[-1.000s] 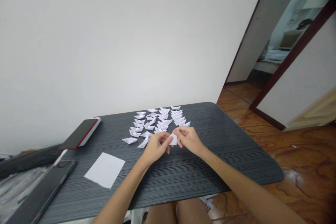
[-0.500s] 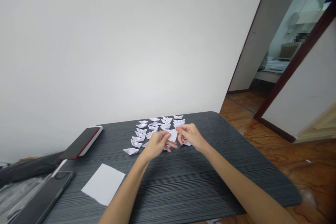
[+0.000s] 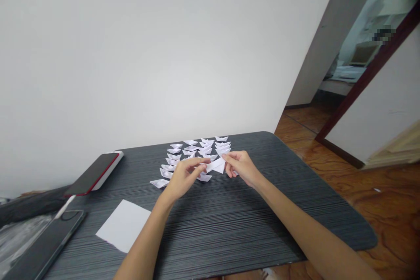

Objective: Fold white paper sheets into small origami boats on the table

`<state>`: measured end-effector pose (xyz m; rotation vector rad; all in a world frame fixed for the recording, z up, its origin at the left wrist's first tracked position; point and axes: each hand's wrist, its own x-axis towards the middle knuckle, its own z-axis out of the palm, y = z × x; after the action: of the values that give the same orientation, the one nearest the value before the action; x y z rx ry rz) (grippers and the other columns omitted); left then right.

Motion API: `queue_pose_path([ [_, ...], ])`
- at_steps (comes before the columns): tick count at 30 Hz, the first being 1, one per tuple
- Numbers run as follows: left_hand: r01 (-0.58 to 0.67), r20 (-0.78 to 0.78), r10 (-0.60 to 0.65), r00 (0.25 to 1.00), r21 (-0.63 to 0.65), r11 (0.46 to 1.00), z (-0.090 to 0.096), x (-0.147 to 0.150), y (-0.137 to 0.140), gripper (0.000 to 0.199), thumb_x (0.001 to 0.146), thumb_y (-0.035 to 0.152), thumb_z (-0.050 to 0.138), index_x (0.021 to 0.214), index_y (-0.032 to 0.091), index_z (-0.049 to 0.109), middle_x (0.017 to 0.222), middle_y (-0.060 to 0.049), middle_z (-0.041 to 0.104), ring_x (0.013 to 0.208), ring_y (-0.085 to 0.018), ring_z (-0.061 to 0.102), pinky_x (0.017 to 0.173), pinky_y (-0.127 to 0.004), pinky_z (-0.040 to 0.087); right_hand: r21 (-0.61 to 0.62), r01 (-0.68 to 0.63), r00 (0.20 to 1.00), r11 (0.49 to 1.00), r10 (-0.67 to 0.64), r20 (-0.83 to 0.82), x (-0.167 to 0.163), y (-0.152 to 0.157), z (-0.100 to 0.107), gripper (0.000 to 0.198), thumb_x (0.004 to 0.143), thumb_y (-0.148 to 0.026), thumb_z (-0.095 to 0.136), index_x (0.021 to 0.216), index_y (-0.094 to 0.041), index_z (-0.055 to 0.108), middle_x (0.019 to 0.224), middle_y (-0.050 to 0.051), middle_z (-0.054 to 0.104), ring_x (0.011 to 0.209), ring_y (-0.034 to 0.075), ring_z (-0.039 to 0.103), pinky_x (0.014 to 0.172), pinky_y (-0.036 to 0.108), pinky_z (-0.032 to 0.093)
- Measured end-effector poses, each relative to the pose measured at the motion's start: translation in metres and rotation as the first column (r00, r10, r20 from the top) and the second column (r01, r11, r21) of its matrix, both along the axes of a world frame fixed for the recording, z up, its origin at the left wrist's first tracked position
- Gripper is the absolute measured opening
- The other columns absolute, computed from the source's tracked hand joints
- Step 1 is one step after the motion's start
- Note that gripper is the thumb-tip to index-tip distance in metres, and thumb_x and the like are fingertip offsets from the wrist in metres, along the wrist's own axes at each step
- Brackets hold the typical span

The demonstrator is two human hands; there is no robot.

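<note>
A small folded piece of white paper (image 3: pixel 217 166) is held up between my two hands above the dark table. My right hand (image 3: pixel 241 167) pinches its right end between thumb and fingertips. At its left end, the thumb and fingers of my left hand (image 3: pixel 185 177) close on the paper, partly covering it. Just beyond and beneath my hands, several white paper boats (image 3: pixel 191 148) stand in rough rows. One paper boat (image 3: pixel 159 183) lies at the near left of the group, and some others are partly hidden by my hands.
A white paper sheet (image 3: pixel 123 226) lies left of my left forearm. Farther left are a dark device with a red edge (image 3: pixel 93 174) and a phone (image 3: pixel 49 245), with a white cable (image 3: pixel 65 206) between them. The table (image 3: pixel 262 210) meets a white wall (image 3: pixel 183 52) behind.
My left hand has moved left and the hands are farther apart. The folded paper now shows a longer strip between them. The whole view has shifted slightly.
</note>
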<state>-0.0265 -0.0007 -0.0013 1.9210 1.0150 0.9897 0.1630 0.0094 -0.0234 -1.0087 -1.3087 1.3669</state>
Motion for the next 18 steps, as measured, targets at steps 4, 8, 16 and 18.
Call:
queue_pose_path([
  [4,0.085,0.014,-0.084,0.996,-0.033,0.996,0.0,0.005,-0.007,0.027,0.074,0.03,0.052,0.093,0.013,0.063,0.085,-0.008,0.065,0.064,-0.014,0.059,0.059,-0.024,0.048,-0.038,-0.004,0.999,0.999,0.002,-0.049,-0.005,-0.006,0.002,0.027,0.069,-0.037,0.056,0.065,-0.01,0.055,0.03,-0.004,0.047,0.024,0.004,0.036,0.027,0.015,0.023],
  [8,0.145,0.051,-0.143,0.988,-0.046,0.988,0.001,0.003,-0.01,0.028,0.072,0.026,0.055,0.097,0.015,0.061,0.092,-0.009,0.064,0.07,-0.014,0.059,0.064,-0.026,0.048,-0.054,-0.014,0.993,0.998,0.007,-0.115,-0.004,-0.006,0.001,0.029,0.068,-0.035,0.058,0.084,-0.01,0.056,0.032,-0.006,0.048,0.024,0.005,0.039,0.027,0.014,0.025],
  [16,0.088,0.247,-0.047,0.968,-0.158,0.984,-0.005,0.011,-0.008,0.024,0.073,0.027,0.054,0.09,0.012,0.063,0.076,-0.008,0.067,0.061,-0.015,0.061,0.056,-0.026,0.05,0.004,-0.148,0.951,0.989,0.144,-0.275,0.0,-0.011,0.01,0.03,0.069,-0.035,0.059,0.088,-0.012,0.057,0.056,0.002,0.06,0.043,0.009,0.053,0.038,0.018,0.033],
  [18,0.081,0.309,-0.022,0.951,-0.18,0.98,-0.007,0.012,-0.008,0.024,0.072,0.027,0.056,0.088,0.011,0.063,0.085,-0.01,0.067,0.065,-0.017,0.063,0.056,-0.027,0.052,0.036,-0.192,0.923,0.981,0.193,-0.332,0.002,-0.012,0.013,0.033,0.069,-0.035,0.059,0.094,-0.013,0.056,0.069,0.005,0.061,0.051,0.01,0.055,0.043,0.02,0.036],
])
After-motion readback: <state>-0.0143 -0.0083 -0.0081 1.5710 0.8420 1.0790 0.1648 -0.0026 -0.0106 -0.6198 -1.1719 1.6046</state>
